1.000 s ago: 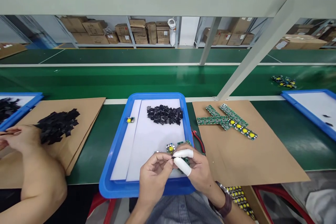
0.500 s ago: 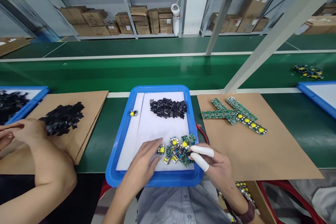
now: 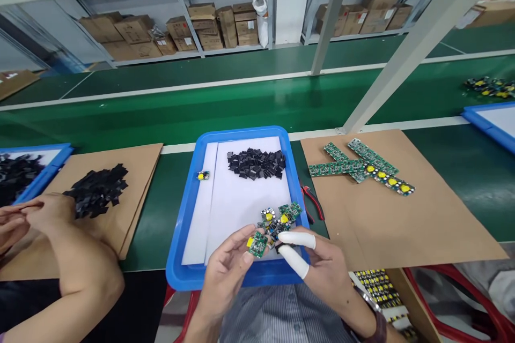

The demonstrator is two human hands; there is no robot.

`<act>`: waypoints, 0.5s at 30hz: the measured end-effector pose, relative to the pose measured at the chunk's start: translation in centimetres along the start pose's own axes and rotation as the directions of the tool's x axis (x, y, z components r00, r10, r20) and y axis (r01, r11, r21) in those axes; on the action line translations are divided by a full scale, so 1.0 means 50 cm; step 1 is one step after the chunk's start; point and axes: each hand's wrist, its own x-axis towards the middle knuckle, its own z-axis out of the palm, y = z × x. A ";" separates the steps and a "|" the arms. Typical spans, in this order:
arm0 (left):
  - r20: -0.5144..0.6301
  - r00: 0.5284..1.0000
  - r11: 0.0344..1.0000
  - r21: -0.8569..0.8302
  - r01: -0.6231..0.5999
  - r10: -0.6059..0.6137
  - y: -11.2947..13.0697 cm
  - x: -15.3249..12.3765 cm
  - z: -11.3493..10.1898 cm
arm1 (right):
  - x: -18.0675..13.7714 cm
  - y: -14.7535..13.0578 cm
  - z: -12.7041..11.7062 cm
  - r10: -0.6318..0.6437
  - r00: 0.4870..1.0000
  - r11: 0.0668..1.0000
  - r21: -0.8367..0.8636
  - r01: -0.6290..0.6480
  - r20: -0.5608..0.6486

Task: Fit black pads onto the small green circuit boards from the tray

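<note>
The left hand point(image 3: 226, 270) pinches a small green circuit board point(image 3: 258, 245) over the near end of the blue plastic tray point(image 3: 174, 265). The right hand point(image 3: 328, 262), thumb and finger white-sheathed, is just beside; I cannot tell whether its grip holds anything. A slack left pinch could drop the board among the jumbled green-and-yellow boards point(image 3: 285, 218)

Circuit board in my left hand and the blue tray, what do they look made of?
Circuit board: probably stiff laminate, green-coated, with small pale spots, perhaps solder. Blue tray: likely moulded plastic, smooth, slightly shiny, with a rounded, evenly coloured rim.
</note>
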 end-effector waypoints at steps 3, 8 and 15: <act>0.034 0.999 0.999 -0.019 0.035 -0.034 -0.012 -0.008 0.006 | 0.007 -0.002 0.011 -0.018 1.000 1.000 0.018 0.018 0.000; 0.065 0.998 0.998 0.062 0.005 -0.009 -0.020 -0.016 0.004 | 0.007 -0.008 0.016 0.023 1.000 1.000 0.015 -0.023 -0.010; 0.041 0.989 0.985 0.095 -0.144 0.141 -0.037 -0.015 0.013 | 0.000 -0.005 0.027 0.175 0.984 0.965 0.194 -0.174 0.009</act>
